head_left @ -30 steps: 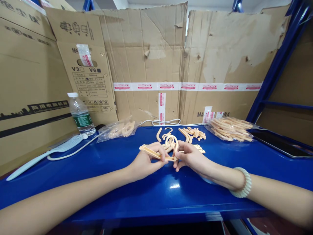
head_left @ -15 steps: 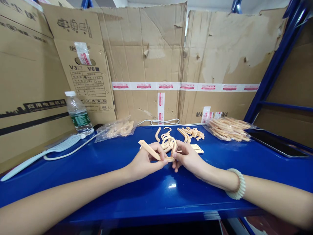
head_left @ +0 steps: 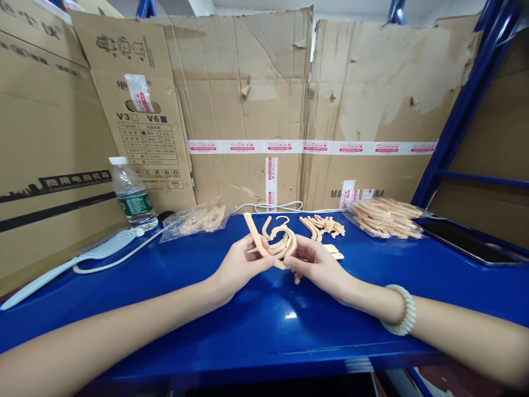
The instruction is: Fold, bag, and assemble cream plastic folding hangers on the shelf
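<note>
In the head view, my left hand (head_left: 237,264) pinches a straight peach-coloured plastic hanger arm (head_left: 255,234), which points up and to the left. My right hand (head_left: 320,263) grips a curved hanger hook (head_left: 292,242) between thumb and fingers. Both parts come together low between my fingertips; whether they are joined I cannot tell. Just beyond my hands lie more loose parts: a curved piece (head_left: 266,227), another hook (head_left: 283,219), a few curved arms (head_left: 311,228) and a cluster of small hooks (head_left: 330,225). Flat straight pieces (head_left: 334,252) are partly hidden behind my right hand.
A clear bag of peach parts (head_left: 198,219) lies left, a fuller bag (head_left: 384,218) right, beside a dark phone or tablet (head_left: 471,242). A water bottle (head_left: 134,196), pale hairbrush (head_left: 95,248) and white cable (head_left: 119,263) occupy the left. Cardboard (head_left: 248,110) walls the blue table (head_left: 256,331).
The hanger arm in my left hand has swung to a steeper angle, its free end higher. My left hand has shifted slightly left; the hook has tilted a little.
</note>
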A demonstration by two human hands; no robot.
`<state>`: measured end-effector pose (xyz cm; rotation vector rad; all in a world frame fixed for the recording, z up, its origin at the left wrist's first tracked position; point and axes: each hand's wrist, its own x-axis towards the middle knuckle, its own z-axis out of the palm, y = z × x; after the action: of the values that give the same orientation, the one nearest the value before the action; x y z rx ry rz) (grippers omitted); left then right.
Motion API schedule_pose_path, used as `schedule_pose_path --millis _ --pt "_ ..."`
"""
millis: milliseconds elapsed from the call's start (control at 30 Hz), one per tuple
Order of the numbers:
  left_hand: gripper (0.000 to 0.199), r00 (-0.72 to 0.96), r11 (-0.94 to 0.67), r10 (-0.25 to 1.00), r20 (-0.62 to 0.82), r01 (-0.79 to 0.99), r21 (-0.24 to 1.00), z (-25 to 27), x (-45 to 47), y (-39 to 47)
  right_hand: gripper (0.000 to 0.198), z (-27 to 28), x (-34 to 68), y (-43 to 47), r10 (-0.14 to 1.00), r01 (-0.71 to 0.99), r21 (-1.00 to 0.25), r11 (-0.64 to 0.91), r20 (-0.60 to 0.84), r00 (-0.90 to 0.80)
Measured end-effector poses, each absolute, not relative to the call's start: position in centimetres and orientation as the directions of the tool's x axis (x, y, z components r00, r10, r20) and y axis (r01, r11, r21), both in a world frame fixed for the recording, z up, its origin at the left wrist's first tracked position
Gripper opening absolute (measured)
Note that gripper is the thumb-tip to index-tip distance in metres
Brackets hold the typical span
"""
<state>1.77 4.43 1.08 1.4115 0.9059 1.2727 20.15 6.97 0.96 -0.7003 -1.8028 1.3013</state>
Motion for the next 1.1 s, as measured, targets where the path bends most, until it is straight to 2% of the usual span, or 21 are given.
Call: schedule_pose_path --millis 167,367,500,567,633,733,800,900,1100 --pt "0.037 0.155 -0.223 0.961 0.229 -0.057 0.973 0.8 2.1 4.1 0.035 0.8 20.2 7.0 0.78 -0.03 -0.951 0.308 0.271 -0.564" --pt "0.042 0.223 -0.153 0.962 0.157 -0.035 0.988 0.5 2.4 4.0 0.036 1.0 20.2 7.2 0.754 -0.011 -0.945 0.326 0.268 -0.6" --pt "0.044 0.178 -0.11 0.976 0.125 -0.092 0.99 0.5 2.3 4.3 0.033 2.7 21.7 9.4 0.747 0.063 -0.897 0.438 0.323 -0.581" --pt "0.044 0.169 -0.098 0.978 0.118 -0.127 0.987 0.5 2.3 4.3 0.03 3.6 23.2 11.4 0.749 0.175 -0.806 0.565 0.413 -0.518" --pt "0.044 0.17 -0.085 0.979 0.112 -0.158 0.984 0.5 2.3 4.3 0.021 4.1 24.9 13.5 0.717 0.386 -0.622 0.681 0.463 -0.521" --pt "0.043 0.167 -0.06 0.982 0.088 -0.17 0.984 0.6 2.2 4.3 0.011 3.8 26.7 15.8 0.619 0.575 -0.239 0.782 0.402 -0.675" --pt "0.043 0.166 -0.054 0.983 0.082 -0.17 0.984 0.7 2.2 4.3 0.014 3.3 27.3 16.6 0.587 0.582 -0.128 0.803 0.337 -0.736" --pt "0.044 0.159 -0.058 0.984 0.086 -0.168 0.984 0.7 2.2 4.3 0.014 2.8 27.2 17.0 0.58 0.57 -0.134 0.811 0.312 -0.752" --pt "0.044 0.157 -0.046 0.985 0.075 -0.182 0.982 0.7 2.2 4.3 0.012 3.0 26.8 16.9 0.613 0.576 -0.224 0.786 0.402 -0.68"
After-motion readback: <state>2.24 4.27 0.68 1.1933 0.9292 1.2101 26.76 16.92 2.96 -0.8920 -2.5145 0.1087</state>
